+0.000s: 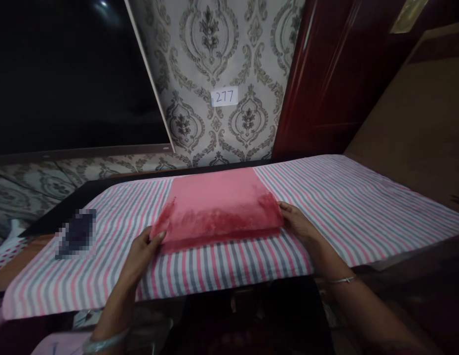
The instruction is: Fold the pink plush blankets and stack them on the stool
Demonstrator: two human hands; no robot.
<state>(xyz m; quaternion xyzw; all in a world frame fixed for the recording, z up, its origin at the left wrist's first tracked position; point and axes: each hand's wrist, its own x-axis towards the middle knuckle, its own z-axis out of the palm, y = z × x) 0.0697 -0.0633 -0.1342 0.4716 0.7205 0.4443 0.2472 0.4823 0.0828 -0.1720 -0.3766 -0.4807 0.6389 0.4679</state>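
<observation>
A pink folded cloth [214, 197] with darker red, wet-looking or fuzzy patches along its front and sides lies in the middle of a striped sheet [325, 207]. Its front edge shows two layers, the upper one slightly raised. My left hand [142, 251] pinches the near left corner, thumb on top. On the other side my right hand [298, 222] grips the near right corner, its fingers partly hidden by the cloth. A bangle circles each wrist.
A dark, pixelated object [77, 234] lies on the sheet at the left. Behind stand a large black screen [74, 79], a patterned wall with a paper marked 277 [224, 96], and a dark red door [325, 84]. A brown cardboard panel [418, 113] leans at the right.
</observation>
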